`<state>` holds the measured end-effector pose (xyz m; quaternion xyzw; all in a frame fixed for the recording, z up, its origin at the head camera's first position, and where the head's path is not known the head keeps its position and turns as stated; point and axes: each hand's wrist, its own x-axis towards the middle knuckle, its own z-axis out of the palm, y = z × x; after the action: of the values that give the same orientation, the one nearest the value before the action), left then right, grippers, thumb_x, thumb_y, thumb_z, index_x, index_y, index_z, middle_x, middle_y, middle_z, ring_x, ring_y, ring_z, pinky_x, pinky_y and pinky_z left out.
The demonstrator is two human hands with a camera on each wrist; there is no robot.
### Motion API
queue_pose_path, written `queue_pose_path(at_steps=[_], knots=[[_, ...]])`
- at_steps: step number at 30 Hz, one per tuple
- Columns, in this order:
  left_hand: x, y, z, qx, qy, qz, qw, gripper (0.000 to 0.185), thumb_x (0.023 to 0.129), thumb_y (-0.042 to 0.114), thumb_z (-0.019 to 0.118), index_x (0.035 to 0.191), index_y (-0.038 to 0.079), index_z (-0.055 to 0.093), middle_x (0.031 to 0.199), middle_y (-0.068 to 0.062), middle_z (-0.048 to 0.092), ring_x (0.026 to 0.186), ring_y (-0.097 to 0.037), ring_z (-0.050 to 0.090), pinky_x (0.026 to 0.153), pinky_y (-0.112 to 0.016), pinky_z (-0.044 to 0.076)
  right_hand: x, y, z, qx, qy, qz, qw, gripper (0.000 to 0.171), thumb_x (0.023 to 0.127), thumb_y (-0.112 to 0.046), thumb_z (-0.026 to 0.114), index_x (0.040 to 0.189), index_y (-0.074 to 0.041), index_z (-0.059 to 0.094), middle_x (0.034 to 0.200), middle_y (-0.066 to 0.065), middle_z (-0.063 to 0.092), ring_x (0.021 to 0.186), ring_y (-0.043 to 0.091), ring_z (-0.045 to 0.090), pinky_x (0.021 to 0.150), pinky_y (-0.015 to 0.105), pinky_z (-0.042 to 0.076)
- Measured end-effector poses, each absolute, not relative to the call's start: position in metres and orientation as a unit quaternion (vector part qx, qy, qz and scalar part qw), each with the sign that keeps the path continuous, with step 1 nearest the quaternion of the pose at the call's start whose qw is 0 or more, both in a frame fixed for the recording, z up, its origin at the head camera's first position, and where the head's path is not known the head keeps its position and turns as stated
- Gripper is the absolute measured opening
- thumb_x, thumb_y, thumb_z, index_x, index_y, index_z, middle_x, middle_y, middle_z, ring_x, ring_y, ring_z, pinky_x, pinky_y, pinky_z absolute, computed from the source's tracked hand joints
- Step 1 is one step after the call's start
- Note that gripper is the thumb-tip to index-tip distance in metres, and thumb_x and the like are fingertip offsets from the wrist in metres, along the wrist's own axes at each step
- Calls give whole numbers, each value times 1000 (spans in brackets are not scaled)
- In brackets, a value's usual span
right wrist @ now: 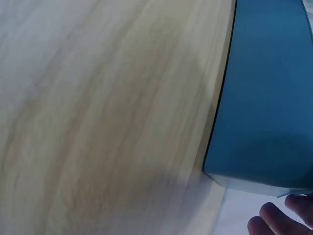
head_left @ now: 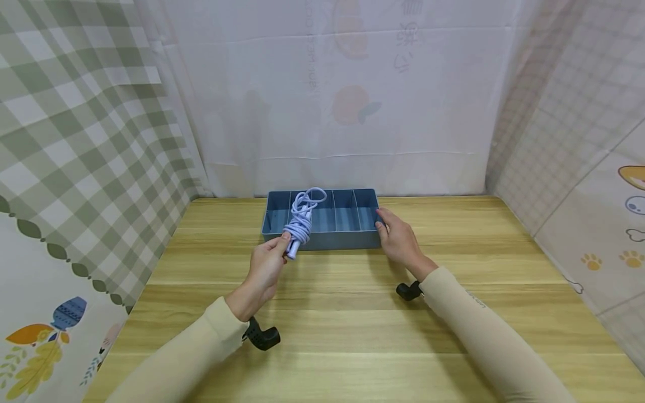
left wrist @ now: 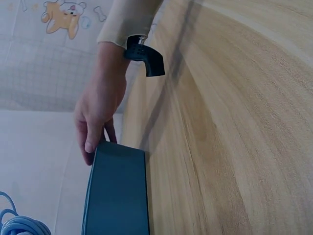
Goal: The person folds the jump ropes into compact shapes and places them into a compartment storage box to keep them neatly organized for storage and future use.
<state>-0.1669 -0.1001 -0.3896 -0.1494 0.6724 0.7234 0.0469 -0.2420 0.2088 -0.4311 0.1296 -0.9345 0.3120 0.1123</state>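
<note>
My left hand pinches a bundled lavender-blue cord near its lower end, between thumb and fingers. A loose loop stands out at the bundle's top, and smooth straight end pieces poke out below. This bundle is held above the front left part of a blue-grey divided box. At the box's right end, my right hand holds the wall, with fingertips at the rim. Part of the cord shows in the left wrist view's lower corner. The right wrist view catches only a few fingertips by the box corner.
The box stands on a wood-grain table near its back edge, its thin dividers making several compartments. A pale printed cloth hangs behind it. Checked cloth hangs at the left, and another printed sheet at the right.
</note>
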Motion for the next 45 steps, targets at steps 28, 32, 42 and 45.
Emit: queue_pose_path(at_steps=[28, 32, 42, 45], knots=[[-182, -105, -384, -145, 668, 729, 48, 48, 107, 34, 57, 137, -4, 61, 126, -12, 57, 109, -24, 52, 103, -42, 44, -239, 210, -430, 134, -939, 293, 115, 45, 109, -17, 47, 149, 4, 48, 158, 20, 41, 144, 40, 41, 115, 55, 34], [-188, -106, -381, -142, 679, 719, 40, 45, 106, 34, 58, 130, -3, 66, 111, -9, 58, 95, -20, 52, 95, -40, 45, -238, 209, -430, 131, -942, 290, 111, 45, 110, -18, 46, 150, 3, 47, 159, 19, 40, 144, 39, 40, 115, 55, 34], [-205, -108, -370, -165, 693, 702, 20, 42, 104, 36, 63, 124, 0, 71, 100, -5, 60, 86, -20, 53, 77, -31, 44, -237, 209, -429, 128, -943, 286, 108, 46, 110, -19, 46, 150, 2, 46, 159, 18, 40, 144, 39, 41, 115, 55, 35], [-209, -109, -368, -169, 698, 695, 23, 44, 103, 37, 63, 129, 2, 70, 108, -7, 63, 95, -24, 55, 84, -35, 44, -238, 210, -430, 129, -944, 284, 110, 46, 110, -19, 47, 150, 2, 46, 159, 18, 40, 143, 40, 41, 114, 55, 35]])
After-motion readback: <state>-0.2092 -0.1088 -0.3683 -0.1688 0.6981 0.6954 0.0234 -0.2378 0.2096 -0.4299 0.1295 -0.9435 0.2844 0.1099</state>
